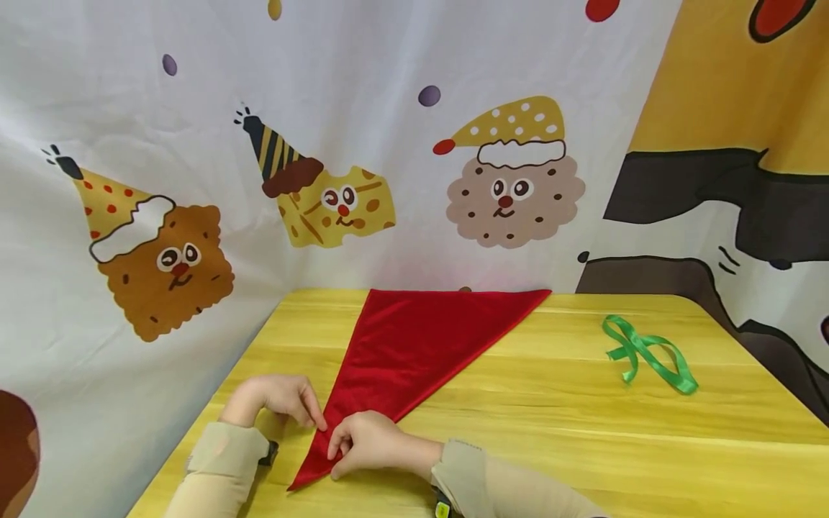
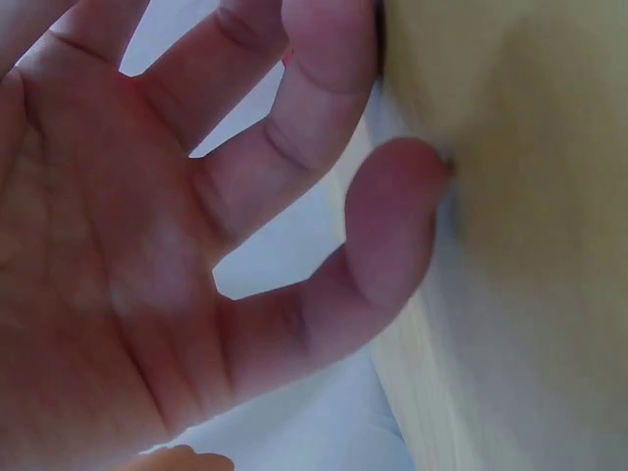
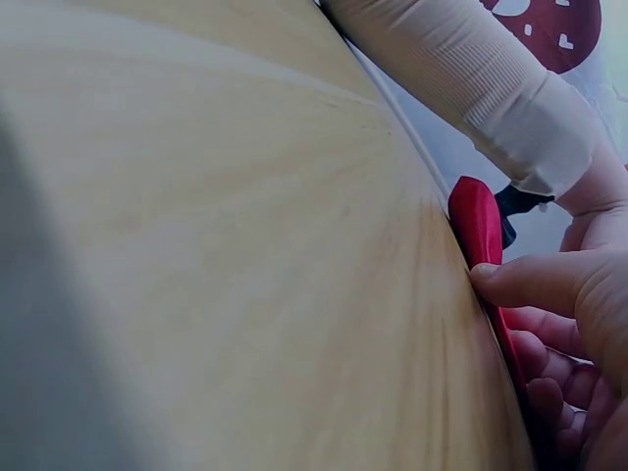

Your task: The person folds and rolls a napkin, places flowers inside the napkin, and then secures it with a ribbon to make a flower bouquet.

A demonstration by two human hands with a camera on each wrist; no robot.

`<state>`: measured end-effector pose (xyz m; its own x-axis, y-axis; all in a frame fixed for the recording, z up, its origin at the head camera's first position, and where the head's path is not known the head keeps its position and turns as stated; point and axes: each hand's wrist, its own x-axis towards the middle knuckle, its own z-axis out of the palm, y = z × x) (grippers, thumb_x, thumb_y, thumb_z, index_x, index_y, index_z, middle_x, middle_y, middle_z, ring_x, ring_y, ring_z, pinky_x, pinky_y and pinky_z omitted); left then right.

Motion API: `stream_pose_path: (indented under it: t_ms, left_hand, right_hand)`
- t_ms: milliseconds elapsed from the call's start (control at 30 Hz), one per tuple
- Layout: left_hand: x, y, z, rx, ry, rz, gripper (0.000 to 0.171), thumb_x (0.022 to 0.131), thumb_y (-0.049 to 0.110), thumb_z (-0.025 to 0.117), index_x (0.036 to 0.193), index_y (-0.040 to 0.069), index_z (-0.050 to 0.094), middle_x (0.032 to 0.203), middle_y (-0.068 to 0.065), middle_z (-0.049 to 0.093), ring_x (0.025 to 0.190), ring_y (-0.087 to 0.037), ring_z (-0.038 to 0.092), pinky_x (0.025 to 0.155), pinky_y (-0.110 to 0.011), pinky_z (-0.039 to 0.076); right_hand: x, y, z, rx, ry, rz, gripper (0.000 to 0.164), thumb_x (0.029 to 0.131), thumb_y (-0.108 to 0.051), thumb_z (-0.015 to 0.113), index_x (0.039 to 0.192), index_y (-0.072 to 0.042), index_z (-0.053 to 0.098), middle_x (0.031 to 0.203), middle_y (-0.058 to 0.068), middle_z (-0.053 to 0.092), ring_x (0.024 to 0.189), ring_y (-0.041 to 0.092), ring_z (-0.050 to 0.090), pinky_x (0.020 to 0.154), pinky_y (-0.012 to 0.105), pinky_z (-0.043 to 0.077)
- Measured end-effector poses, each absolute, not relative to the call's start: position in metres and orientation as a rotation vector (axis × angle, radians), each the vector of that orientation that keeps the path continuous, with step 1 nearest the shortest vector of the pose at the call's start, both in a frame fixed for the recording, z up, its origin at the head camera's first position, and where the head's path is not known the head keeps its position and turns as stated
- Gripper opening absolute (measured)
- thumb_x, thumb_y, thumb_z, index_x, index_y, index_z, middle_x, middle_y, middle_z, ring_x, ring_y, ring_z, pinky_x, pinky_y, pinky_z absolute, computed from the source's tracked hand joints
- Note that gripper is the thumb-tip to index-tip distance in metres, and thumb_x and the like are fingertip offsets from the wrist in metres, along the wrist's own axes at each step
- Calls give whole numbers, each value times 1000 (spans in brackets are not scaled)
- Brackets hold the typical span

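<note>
A red cloth, triangular in outline with smooth fabric, lies on the wooden table with one long point reaching toward me. Beside its left edge is my left hand, a fingertip touching the cloth; the left wrist view shows its thumb apart from the bent fingers. My right hand pinches the lower edge near that point. In the right wrist view, the thumb presses the red cloth with the other fingers curled behind it. The cloth's near tip sticks out past both hands.
A loosely looped green ribbon lies on the right of the wooden table. Behind and to the left hangs a white curtain printed with cartoon biscuits and cheese. The cloth's far edge reaches the table's back edge.
</note>
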<state>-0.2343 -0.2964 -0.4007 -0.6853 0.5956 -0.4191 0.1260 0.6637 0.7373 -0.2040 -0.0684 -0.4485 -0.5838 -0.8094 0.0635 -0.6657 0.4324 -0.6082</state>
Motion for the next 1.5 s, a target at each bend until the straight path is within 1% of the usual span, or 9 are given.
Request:
stream_pose_path:
  t_ms: [100,200,400,700,800,1000,1200,1367,1500]
  left_hand:
    - [-234,-295,-403,493,2223,902,21,79,-6,67,91,7,79,58,6,55,44,-4,19,41,-17,23]
    - [-233,-295,-404,474,2228,900,23,79,-7,66,90,7,80,58,5,57,44,-4,18,41,-17,22]
    - [-237,-297,-405,518,2220,926,22,79,-6,66,92,6,79,57,5,53,44,-4,20,42,-17,23]
    - [-238,-301,-405,522,2196,932,21,80,-3,68,93,8,79,54,9,47,44,-5,21,42,-18,24]
    - [-238,-301,-406,509,2195,928,21,80,-2,68,93,10,80,54,10,49,44,-5,23,42,-18,26]
    - [-239,-301,-407,516,2178,949,20,80,-2,70,95,7,79,56,10,51,45,-4,24,43,-18,26]
    - [-238,-305,-406,529,2136,974,21,78,-2,71,98,5,78,68,6,64,43,-3,27,43,-18,26]
    - [-241,-309,-407,736,2015,991,25,81,2,72,106,0,73,80,5,66,53,-1,40,50,-16,33]
    - [-242,-308,-406,810,1977,967,18,84,7,73,98,-3,68,79,6,61,55,-1,41,51,-16,34]
  right_hand:
    - [-203,-68,-451,-1306,2438,-876,14,71,-25,86,80,-25,74,60,-21,50,58,-8,45,55,11,38]
    - [-202,-69,-453,-1335,2432,-883,11,73,-24,84,80,-24,75,63,-22,49,59,-10,45,55,11,38]
    - [-204,-68,-455,-1372,2489,-884,7,75,-25,82,79,-25,76,66,-23,49,61,-12,44,58,8,37]
    - [-206,-68,-455,-1368,2442,-973,3,78,-24,78,80,-22,76,65,-24,52,62,-14,46,59,8,39]
    - [-207,-66,-456,-1333,2405,-1021,3,80,-22,76,80,-20,75,64,-24,53,62,-13,47,59,9,41]
    - [-206,-64,-459,-1255,2407,-1103,3,81,-18,72,79,-17,70,64,-22,54,63,-12,47,60,9,41]
    - [-209,-66,-460,-1151,2350,-1223,6,83,-15,71,79,-15,67,66,-20,56,61,-8,48,59,11,43]
    - [-212,-66,-461,-1030,2295,-1362,7,81,-12,70,76,-13,65,64,-16,56,55,-4,49,56,15,44]
    - [-215,-64,-459,-982,2256,-1435,8,80,-11,70,75,-13,65,62,-14,57,54,-3,51,55,15,45]
